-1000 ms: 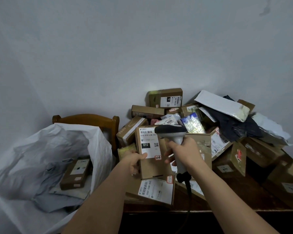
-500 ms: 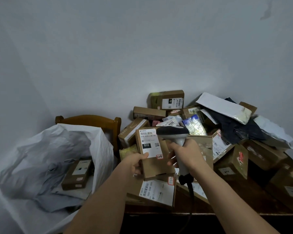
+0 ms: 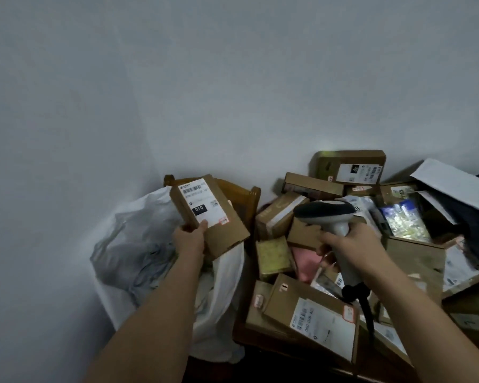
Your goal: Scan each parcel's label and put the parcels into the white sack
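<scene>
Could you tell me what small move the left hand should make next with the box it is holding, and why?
Probably lower the box and let go. The left hand holds it label-up over the white sack's open mouth, while the right hand keeps the scanner back over the pile, pointed away from that label, which suggests scanning is done.

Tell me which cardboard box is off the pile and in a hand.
The box marked 010: the left hand holds it above the sack.
</scene>
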